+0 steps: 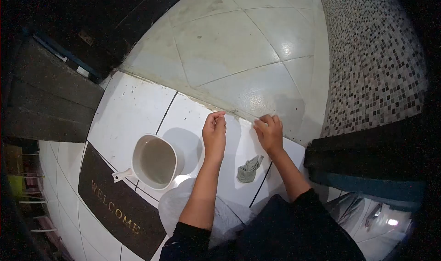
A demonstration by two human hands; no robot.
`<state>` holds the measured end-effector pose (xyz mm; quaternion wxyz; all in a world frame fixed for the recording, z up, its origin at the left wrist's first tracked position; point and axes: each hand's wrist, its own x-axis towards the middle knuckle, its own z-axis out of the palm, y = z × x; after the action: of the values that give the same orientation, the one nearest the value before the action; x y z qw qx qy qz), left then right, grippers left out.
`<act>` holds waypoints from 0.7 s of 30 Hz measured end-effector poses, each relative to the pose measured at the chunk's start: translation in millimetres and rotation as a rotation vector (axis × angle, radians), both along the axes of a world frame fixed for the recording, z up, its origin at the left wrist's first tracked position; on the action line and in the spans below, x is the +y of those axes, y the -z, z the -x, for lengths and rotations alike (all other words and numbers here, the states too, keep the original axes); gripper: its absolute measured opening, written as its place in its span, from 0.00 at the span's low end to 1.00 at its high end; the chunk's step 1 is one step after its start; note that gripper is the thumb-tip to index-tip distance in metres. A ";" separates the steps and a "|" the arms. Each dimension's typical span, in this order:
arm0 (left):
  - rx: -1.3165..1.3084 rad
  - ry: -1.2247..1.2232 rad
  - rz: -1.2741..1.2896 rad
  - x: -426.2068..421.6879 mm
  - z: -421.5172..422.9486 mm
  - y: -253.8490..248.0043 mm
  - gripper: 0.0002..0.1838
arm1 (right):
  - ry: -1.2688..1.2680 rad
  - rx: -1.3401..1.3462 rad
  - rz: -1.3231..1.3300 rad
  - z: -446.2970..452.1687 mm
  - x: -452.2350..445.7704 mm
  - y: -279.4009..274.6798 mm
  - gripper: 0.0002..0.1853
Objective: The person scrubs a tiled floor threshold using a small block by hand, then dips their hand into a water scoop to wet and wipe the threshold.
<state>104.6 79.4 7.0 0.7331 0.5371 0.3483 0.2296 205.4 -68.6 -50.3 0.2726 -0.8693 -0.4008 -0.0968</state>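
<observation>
My left hand (214, 134) is closed above the tile edge, thumb and fingers pressed together; whatever may be in the pinch is too small to see. Level with it on the right, my right hand (270, 131) has its fingers curled in towards the thumb, and I cannot make out anything in them. A crumpled grey-green cloth (249, 170) lies on the white tiles below and between the hands. Left of my left forearm stands a white handled dipper (178, 169) holding cloudy greyish water (158, 162), its handle pointing left.
White tiles (128, 100) form a step bordering the greenish floor tiles (220, 45). A dark WELCOME mat (105, 206) lies at lower left. Dark door panels (50, 91) flank the doorway, and a mosaic-patterned wall (367, 63) runs along the right.
</observation>
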 end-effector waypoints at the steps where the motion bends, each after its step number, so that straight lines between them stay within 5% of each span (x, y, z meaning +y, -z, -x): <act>1: -0.002 0.005 -0.003 -1.2 -0.6 0.7 0.10 | -0.002 0.015 -0.003 -0.3 6.6 1.6 0.05; 21: 0.015 0.001 -0.010 1.3 0.0 0.7 0.08 | -0.060 -0.012 -0.050 -2.7 28.0 -4.6 0.07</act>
<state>104.6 80.7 6.3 0.7279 0.5429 0.3522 0.2269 208.2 -40.6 -45.7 0.2946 -0.8493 -0.4256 -0.1040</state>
